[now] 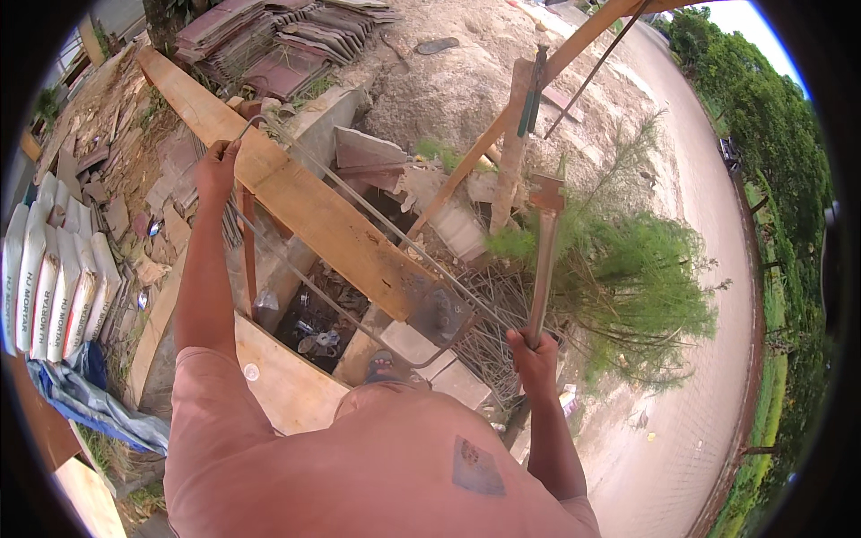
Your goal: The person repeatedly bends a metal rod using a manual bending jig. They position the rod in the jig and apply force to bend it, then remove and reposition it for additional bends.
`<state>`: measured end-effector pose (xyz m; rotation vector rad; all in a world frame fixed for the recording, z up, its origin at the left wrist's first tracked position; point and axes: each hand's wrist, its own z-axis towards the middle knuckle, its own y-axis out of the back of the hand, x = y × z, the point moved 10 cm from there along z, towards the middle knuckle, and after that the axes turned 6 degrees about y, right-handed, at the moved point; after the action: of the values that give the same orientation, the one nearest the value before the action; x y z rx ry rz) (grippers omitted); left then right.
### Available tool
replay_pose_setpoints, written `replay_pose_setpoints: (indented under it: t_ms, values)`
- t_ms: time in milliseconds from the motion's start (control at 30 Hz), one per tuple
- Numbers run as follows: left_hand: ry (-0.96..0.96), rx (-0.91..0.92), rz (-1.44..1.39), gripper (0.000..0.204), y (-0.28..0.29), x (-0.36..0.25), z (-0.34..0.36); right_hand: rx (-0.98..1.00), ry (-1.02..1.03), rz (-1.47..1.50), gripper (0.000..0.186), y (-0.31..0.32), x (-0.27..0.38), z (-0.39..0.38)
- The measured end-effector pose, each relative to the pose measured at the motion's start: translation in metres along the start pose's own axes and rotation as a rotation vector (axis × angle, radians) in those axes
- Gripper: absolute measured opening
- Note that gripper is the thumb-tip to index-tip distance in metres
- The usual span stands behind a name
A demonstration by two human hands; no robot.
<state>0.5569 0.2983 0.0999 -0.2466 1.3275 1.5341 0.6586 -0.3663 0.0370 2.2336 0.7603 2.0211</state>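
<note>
My left hand (pixel 217 168) is raised over a long wooden plank (pixel 314 211), its fingers closed around one corner of a thin steel bar. That steel bar (pixel 377 213) is bent into a long, narrow loop, with its two sides running along the plank toward me. In my right hand (pixel 535 359) is the lower end of a tool's shiny metal handle. The tool (pixel 543 260) stands nearly upright, with a rusty, blocky head like a hammer's. A dark metal plate (pixel 441 310) covers the plank's near end, where the loop's near part lies.
White sacks (pixel 58 278) are stacked at left, above a blue tarp (pixel 99 394). Stacked reddish tiles (pixel 287 45) lie at the back. Cut steel rods (pixel 502 332) and a feathery green bush (pixel 628 296) are at right. A littered pit (pixel 318 318) opens beneath the plank.
</note>
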Motion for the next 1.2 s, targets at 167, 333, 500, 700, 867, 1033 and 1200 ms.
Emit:
replay_pose_setpoints:
  t_ms: [167,333,500,700,867,1033,1200]
  values:
    - [-0.023,0.057,0.22,0.032,-0.006,0.034,-0.023,0.056,-0.175,-0.057,0.026,-0.038,-0.036,-0.01]
    - [-0.04,0.114,0.27,0.023,-0.039,0.054,-0.032,0.063,-0.213,-0.047,0.03,-0.047,-0.061,-0.01]
    - [-0.057,0.189,0.355,0.018,-0.069,0.03,-0.033,0.072,-0.222,-0.09,0.027,-0.051,-0.073,-0.007]
    - [-0.103,0.187,0.494,0.015,-0.091,0.016,-0.028,0.071,-0.263,-0.103,0.023,-0.057,-0.077,-0.009]
    - [-0.089,0.229,0.502,0.018,-0.094,0.017,-0.027,0.054,-0.295,-0.023,0.023,-0.058,-0.076,-0.014]
    - [-0.105,0.329,0.786,0.036,-0.108,0.009,-0.039,0.097,-0.306,-0.024,0.024,-0.056,-0.068,-0.014]
    - [-0.043,0.449,0.809,0.071,-0.139,0.009,-0.07,0.123,-0.355,-0.074,0.031,-0.054,-0.072,-0.016]
